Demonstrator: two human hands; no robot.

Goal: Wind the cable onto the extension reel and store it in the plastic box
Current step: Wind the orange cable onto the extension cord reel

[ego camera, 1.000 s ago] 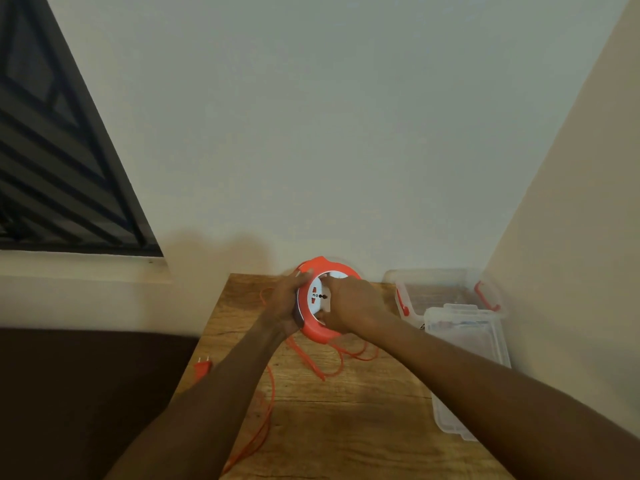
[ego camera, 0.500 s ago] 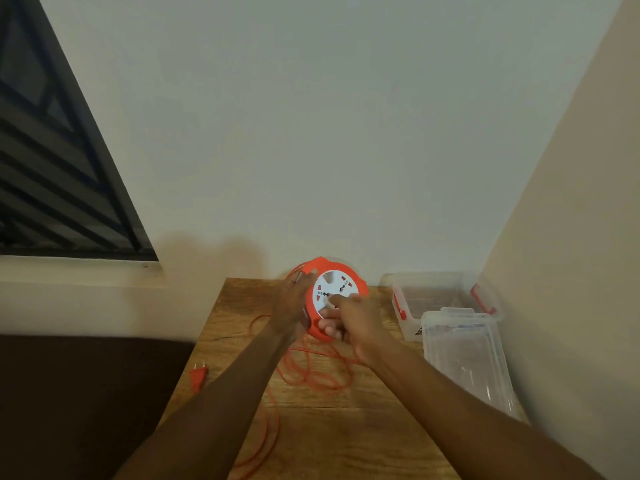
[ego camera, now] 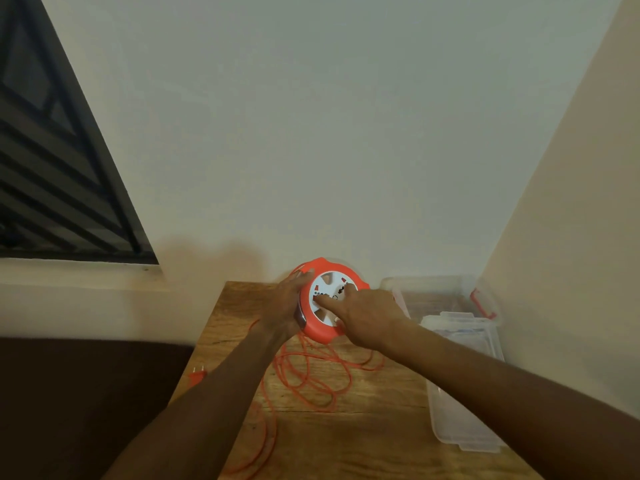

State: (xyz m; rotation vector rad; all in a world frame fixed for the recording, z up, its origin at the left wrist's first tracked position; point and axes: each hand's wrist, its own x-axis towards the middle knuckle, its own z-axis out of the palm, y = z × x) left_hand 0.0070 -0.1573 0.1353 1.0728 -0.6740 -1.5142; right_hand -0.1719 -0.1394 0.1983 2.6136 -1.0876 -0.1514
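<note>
Wooden tabletop (ego camera: 363,427) carries loose orange cable (ego camera: 304,375). Left hand (ego camera: 285,306) grips the extension reel (ego camera: 330,299) at its rim; right hand (ego camera: 367,315), forefinger extended, should turn the face steadily, feeding cable evenly.

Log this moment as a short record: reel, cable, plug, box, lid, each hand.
reel: orange, white face, held up on edge over the table
cable: orange, mostly unwound, in loose loops on the table
plug: at the table's left edge
box: clear, open, red latches
lid: off, beside the box
left hand: grips the reel's rim
right hand: fingers on the white face
</note>
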